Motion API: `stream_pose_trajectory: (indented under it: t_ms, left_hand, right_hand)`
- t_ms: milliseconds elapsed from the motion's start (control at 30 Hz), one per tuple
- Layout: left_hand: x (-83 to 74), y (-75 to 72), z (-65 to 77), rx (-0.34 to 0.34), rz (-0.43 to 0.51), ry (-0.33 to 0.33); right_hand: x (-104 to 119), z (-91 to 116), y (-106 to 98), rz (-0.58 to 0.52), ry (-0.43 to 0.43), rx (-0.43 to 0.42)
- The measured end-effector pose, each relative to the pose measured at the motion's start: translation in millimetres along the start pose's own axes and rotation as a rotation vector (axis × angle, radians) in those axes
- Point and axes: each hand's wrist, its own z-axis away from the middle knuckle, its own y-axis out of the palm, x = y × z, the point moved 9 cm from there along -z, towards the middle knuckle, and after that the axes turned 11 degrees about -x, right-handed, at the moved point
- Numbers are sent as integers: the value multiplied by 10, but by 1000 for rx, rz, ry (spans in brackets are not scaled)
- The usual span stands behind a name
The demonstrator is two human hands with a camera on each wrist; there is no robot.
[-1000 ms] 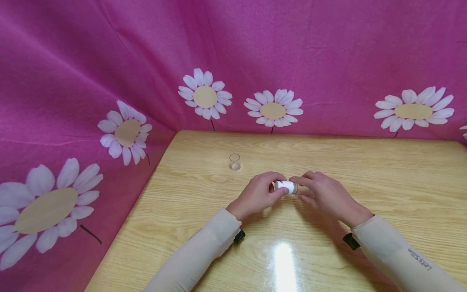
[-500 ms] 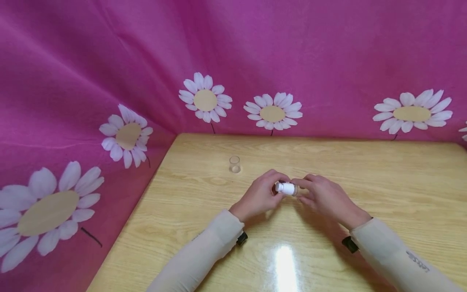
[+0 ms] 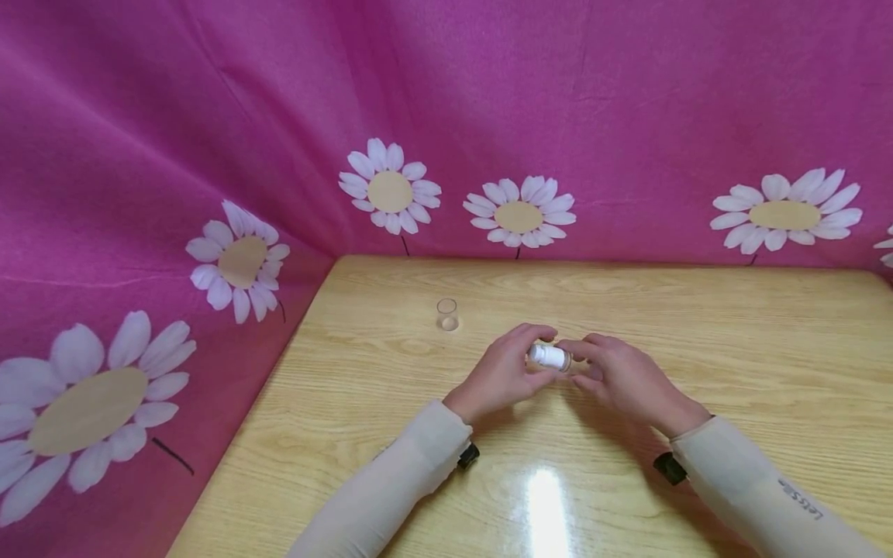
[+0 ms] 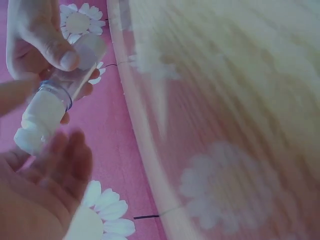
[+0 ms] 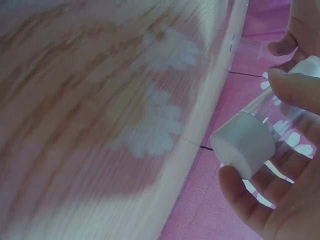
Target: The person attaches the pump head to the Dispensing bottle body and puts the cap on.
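Observation:
Between the two hands a small white bottle (image 3: 549, 356) lies on its side above the table. In the left wrist view the white bottle (image 4: 44, 116) has a narrower neck, and its other end meets a clear cylinder (image 4: 75, 80) with a pale base. The right hand (image 3: 624, 380) grips this cylinder; in the right wrist view the cylinder's pale base (image 5: 242, 142) lies between thumb and fingers. Around the bottle's necked end the left hand (image 3: 498, 370) stands with loose, spread fingers, blurred in its own wrist view. Whether they touch the bottle is unclear.
A clear glass (image 3: 447, 315) stands upright on the wooden table (image 3: 349, 356), beyond the left hand. Pink cloth (image 3: 614, 101) with printed daisies hangs along the back and the left side. Light glares off the tabletop near the front.
The left thumb, earlier lying over the white bottle, now sits below it, with more room between fingers and bottle. The bottle's tilt has shifted slightly; the right hand keeps its hold.

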Motion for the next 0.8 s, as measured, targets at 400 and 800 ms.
stream_pose_trajectory:
  t_ms: [400, 800]
  left_hand:
    - [128, -122, 27, -101, 39, -175]
    - [119, -87, 16, -44, 46, -155]
  right_hand:
    - [19, -21, -25, 10, -6, -12]
    - [-16, -1, 14, -2, 20, 5]
